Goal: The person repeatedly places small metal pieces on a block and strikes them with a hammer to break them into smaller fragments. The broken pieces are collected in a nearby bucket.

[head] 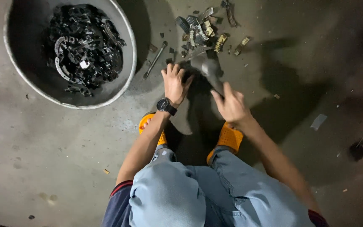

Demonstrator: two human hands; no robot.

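Note:
I am squatting on a concrete floor. My left hand (174, 83), with a black watch on the wrist, rests flat on a dark part on the floor, fingers spread. My right hand (230, 105) grips the handle of a hammer (209, 69), whose blurred metal head hangs just right of the left hand's fingertips. Just beyond both hands lies a pile of small dark and brass-coloured metal pieces (202, 29).
A large round metal basin (127, 80) at the upper left holds several black metal parts (82, 46). A thin metal rod (155, 59) lies between the basin and the pile. My orange sandals (230, 138) are under my knees. Small scraps dot the floor at right.

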